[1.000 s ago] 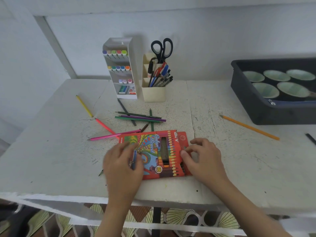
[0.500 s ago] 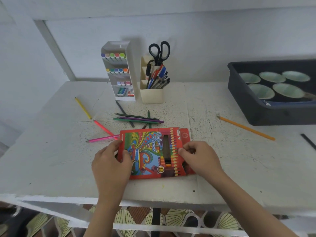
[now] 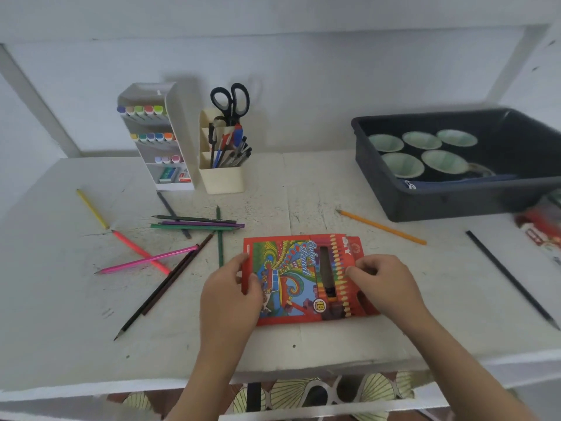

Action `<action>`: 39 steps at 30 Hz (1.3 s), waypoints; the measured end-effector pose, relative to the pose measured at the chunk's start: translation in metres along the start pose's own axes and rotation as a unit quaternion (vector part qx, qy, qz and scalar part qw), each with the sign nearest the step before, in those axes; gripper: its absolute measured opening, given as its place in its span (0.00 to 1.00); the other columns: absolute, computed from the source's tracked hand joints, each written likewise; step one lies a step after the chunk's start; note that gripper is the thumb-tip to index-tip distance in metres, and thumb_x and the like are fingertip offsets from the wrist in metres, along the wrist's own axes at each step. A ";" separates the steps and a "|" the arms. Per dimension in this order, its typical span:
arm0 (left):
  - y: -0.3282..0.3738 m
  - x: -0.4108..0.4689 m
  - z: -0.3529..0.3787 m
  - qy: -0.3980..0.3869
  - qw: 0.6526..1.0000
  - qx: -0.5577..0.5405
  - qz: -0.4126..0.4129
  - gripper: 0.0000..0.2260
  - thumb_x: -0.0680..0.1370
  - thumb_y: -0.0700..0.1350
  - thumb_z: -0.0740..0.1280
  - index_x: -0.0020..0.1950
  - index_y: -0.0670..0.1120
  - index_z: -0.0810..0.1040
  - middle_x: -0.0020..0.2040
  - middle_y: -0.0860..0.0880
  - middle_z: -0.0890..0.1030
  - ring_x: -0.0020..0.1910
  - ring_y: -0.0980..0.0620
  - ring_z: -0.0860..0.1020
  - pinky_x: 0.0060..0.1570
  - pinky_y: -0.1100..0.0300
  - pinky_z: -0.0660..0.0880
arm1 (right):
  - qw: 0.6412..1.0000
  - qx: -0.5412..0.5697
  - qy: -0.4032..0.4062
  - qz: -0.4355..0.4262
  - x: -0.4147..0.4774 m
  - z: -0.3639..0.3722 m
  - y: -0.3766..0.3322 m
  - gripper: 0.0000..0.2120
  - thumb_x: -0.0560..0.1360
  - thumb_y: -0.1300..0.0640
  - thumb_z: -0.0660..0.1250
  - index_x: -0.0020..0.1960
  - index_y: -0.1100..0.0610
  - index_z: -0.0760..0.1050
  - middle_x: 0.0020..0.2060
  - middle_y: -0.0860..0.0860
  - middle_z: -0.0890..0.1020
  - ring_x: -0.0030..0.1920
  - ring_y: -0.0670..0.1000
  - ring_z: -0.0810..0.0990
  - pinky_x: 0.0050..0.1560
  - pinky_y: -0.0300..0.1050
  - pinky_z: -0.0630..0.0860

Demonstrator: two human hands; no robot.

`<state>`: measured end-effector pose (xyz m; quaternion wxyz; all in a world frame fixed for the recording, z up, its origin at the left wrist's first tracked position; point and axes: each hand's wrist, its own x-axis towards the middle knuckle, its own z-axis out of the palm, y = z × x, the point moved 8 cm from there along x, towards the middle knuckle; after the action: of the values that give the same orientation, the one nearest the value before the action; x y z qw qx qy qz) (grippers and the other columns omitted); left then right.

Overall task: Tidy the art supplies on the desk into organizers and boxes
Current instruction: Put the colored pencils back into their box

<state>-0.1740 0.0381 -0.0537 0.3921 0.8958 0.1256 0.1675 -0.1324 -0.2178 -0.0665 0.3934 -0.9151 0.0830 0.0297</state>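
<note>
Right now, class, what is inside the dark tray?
Five pale green bowls lie in the tray, with something blue by its near wall. That wall hides the floor nearest us.

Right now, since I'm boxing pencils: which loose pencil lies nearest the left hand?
The dark green pencil lying front-to-back, its near end beside the left hand; others lie farther off.

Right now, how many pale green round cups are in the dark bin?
5 pale green round cups, all in the dark grey plastic bin. Back row: left, middle, right. Front row: left, right. The bin's near wall may hide more.
</note>
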 end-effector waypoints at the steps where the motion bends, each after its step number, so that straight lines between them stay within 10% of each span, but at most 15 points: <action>1: 0.002 0.000 0.004 -0.007 1.000 0.000 -0.002 0.17 0.75 0.40 0.66 0.64 0.45 0.76 0.51 0.48 0.81 0.47 0.53 0.78 0.43 0.66 0.71 | 1.000 -0.002 -0.002 0.004 0.001 -0.001 0.003 0.12 0.72 0.51 0.66 0.34 0.57 0.78 0.30 0.48 0.82 0.35 0.47 0.80 0.39 0.46 0.77; 27: 0.070 -0.013 0.054 -0.023 0.985 0.143 0.089 0.20 0.69 0.31 0.65 0.61 0.40 0.77 0.55 0.41 0.77 0.55 0.42 0.71 0.56 0.51 0.67 | 0.987 -0.045 0.111 -0.102 0.000 -0.071 0.056 0.06 0.75 0.54 0.67 0.51 0.50 0.74 0.40 0.42 0.76 0.36 0.39 0.71 0.36 0.29 0.62; 39: 0.137 -0.038 0.144 -0.087 0.977 0.105 0.166 0.17 0.69 0.31 0.68 0.58 0.41 0.79 0.53 0.42 0.79 0.53 0.41 0.73 0.53 0.51 0.68 | 0.955 -0.154 0.244 0.062 -0.010 -0.175 0.160 0.07 0.74 0.56 0.67 0.51 0.56 0.78 0.41 0.49 0.78 0.43 0.52 0.73 0.43 0.43 0.65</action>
<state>-0.1384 -0.1614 -0.0510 0.2722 0.9514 -0.0427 0.1376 -0.1719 -0.4518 -0.0588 0.2128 -0.9371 0.2273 -0.1579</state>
